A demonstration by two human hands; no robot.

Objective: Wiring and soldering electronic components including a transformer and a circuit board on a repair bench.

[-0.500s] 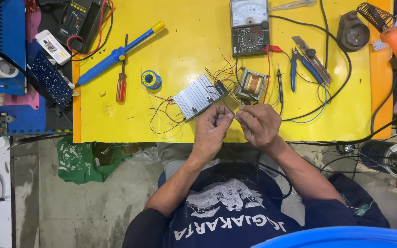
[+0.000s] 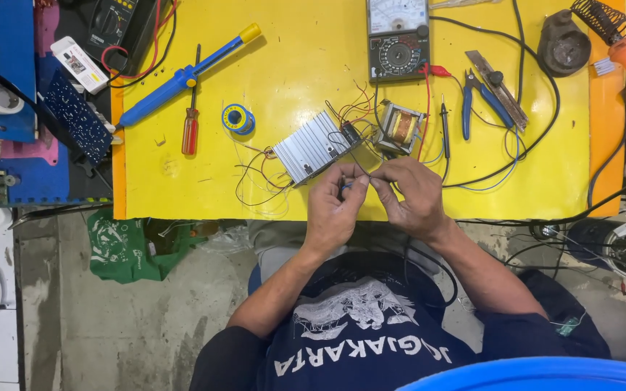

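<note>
A bright yellow table (image 2: 182, 181) is filling the top of the view, and a grey concrete floor (image 2: 110, 326) is showing below it. The person is sitting at the near edge and looking down at both hands.

The left hand (image 2: 333, 208) and the right hand (image 2: 413, 195) are meeting just in front of the table edge. The fingers (image 2: 353, 177) of both hands are pinching close together on a thin wire (image 2: 347, 185) with a bit of blue on it. The wire is sitting right between the two hands, near a silver ribbed metal block (image 2: 311, 147).

Just beside that block a small transformer with copper windings (image 2: 398, 128) is resting, with thin red and black wires trailing around it. A meter with a dial (image 2: 398, 38) is lying at the far edge. A blue tool with a yellow tip (image 2: 182, 76), a red screwdriver (image 2: 191, 130) and a little blue spool (image 2: 238, 118) are lying to the left. Blue-handled pliers (image 2: 481, 101) are lying to the right.
</note>
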